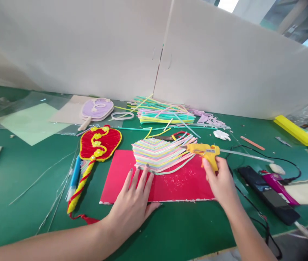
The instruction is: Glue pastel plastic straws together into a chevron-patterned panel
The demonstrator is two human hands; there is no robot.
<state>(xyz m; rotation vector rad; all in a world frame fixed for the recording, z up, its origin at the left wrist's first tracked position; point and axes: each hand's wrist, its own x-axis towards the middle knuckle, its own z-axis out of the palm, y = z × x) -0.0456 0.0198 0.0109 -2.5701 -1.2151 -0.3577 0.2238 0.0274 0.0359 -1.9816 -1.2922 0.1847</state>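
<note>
My right hand [220, 179] grips a yellow hot glue gun [207, 152], a long clear glue stick [248, 156] jutting from its back. Its nozzle points left, over the right part of a panel of pastel pipe cleaners [162, 156] laid side by side in bent rows. Beneath the panel lies a red board [121, 177] with a worn white front edge. Flat on that board rests my left hand [134, 197], fingers stretched out, their tips at the panel's lower edge.
Left of the board lies a red and yellow fan [101, 143]; a lilac fan [98, 108] is behind it. Loose pipe cleaners [165, 112] are heaped at the back, with scissors [179, 136] in front. A black phone [268, 195] and the gun's cable [292, 177] lie right.
</note>
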